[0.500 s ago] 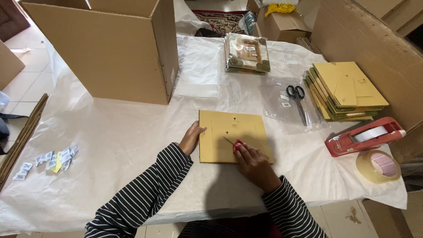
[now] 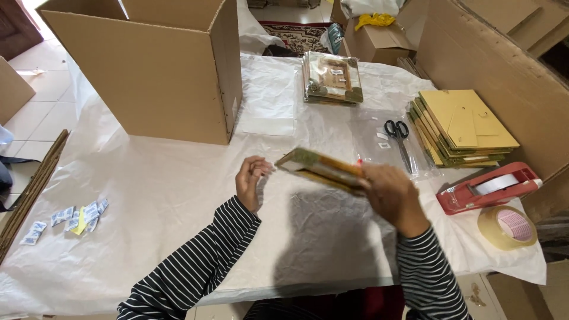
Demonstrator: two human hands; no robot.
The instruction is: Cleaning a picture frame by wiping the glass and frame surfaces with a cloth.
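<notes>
Two arms in view, both in long sleeves of black with thin white stripes running across the arm, the knit snug and reaching right to the wrists. The left hand (image 2: 252, 181) is bare, no ring or watch visible. The right hand (image 2: 391, 192) is bare too (a small spot of red shows at a fingertip, possibly nail colour).

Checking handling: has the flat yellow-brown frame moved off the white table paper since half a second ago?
Yes. The flat yellow-brown frame is lifted and tilted above the white table paper, held by the right hand.
</notes>
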